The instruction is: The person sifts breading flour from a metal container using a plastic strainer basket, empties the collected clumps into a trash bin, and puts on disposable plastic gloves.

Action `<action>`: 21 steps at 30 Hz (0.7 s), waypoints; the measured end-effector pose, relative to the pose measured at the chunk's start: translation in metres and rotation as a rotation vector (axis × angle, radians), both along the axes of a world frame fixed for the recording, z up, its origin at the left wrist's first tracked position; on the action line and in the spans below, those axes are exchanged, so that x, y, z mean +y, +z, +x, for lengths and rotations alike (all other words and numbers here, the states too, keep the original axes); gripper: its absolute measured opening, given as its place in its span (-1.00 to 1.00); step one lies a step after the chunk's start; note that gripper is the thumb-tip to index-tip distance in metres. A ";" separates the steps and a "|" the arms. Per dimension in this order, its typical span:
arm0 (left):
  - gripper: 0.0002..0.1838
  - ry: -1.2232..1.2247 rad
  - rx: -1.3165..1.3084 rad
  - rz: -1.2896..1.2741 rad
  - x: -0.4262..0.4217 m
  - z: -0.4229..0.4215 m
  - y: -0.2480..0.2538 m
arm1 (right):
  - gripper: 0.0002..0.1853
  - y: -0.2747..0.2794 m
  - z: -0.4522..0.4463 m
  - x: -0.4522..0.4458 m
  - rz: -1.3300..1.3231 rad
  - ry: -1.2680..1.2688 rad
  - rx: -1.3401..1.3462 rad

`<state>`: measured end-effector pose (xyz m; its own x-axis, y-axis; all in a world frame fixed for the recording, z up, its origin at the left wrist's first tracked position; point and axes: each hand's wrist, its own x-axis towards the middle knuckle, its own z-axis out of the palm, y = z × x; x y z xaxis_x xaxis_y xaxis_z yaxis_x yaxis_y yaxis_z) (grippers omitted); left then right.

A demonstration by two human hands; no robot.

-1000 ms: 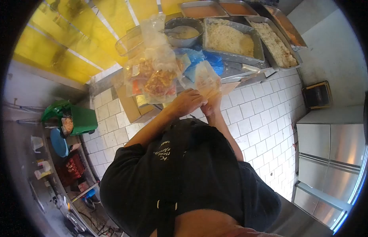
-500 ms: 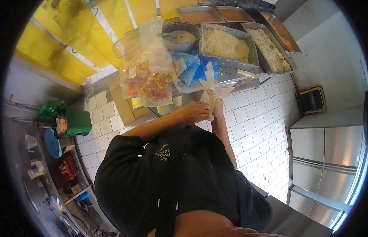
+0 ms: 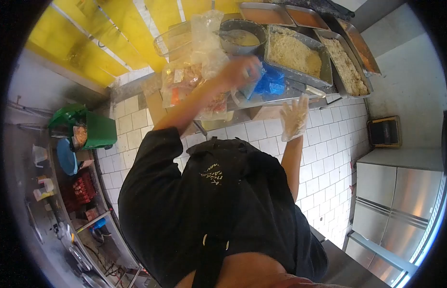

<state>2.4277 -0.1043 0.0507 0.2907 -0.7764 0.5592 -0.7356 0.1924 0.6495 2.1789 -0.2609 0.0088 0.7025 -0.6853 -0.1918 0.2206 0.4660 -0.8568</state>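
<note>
My left hand [image 3: 241, 72], bare and smeared by motion, is over the table beside the blue plastic bags [image 3: 270, 80]; whether its fingers grip anything is unclear. My right hand [image 3: 294, 116] wears a clear plastic glove [image 3: 291, 126], with its fingers apart and nothing in it, in front of the table edge. Under and beside my left forearm lie clear bags of reddish-orange food [image 3: 180, 79]. Behind my left hand stands a dark bowl [image 3: 242, 45] of pale batter with a whisk [image 3: 229, 34] in it. To the right is a deep metal tray of pale crumbly coating [image 3: 298, 55].
A knife with a pale handle [image 3: 314, 91] lies near the table's front edge. A long tray of coated pieces [image 3: 346, 67] and trays of orange liquid [image 3: 266, 14] fill the back right. A green bin [image 3: 99, 128] stands at left, steel fridge doors [image 3: 377, 182] at right.
My hands have come apart. The glove, earlier being pulled onto my right hand, now covers it. My left hand has moved forward over the table to the blue bags; the view has shifted slightly.
</note>
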 end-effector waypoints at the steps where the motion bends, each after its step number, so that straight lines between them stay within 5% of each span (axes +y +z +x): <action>1: -0.75 0.265 -0.144 0.130 -0.002 0.047 -0.010 | -0.08 -0.008 -0.006 -0.003 -0.053 0.026 -0.047; 4: -0.48 0.785 -0.371 0.405 0.011 0.146 -0.055 | -0.06 -0.013 -0.011 0.000 -0.100 0.030 -0.006; 6: -0.48 0.486 -0.345 1.074 0.020 0.178 -0.050 | -0.07 -0.013 -0.007 0.001 -0.058 0.030 -0.015; 10: -0.54 0.307 -0.338 0.814 0.032 0.175 -0.045 | -0.31 -0.012 0.003 0.020 -0.021 0.046 0.149; 12: -0.62 0.458 -0.027 0.608 0.045 0.128 -0.003 | -0.40 -0.006 0.013 0.038 -0.049 0.059 0.194; 14: -0.72 0.622 -0.375 0.469 0.060 0.069 0.029 | -0.50 0.026 0.029 0.070 -0.338 0.037 0.265; 18: -0.72 0.612 -0.500 0.294 0.088 -0.004 0.034 | -0.58 -0.001 0.056 0.094 -0.640 0.230 0.428; 20: -0.53 0.404 0.267 0.638 0.097 -0.039 0.025 | -0.57 -0.013 0.068 0.108 -0.339 0.360 0.362; 21: -0.53 0.406 0.273 0.642 0.101 -0.049 0.006 | -0.57 -0.014 0.071 0.114 -0.336 0.366 0.367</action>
<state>2.3786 -0.0033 0.0569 0.6814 -0.7261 -0.0915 -0.4669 -0.5276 0.7097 2.2494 -0.1466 -0.0056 0.8327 -0.4772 -0.2809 -0.2392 0.1475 -0.9597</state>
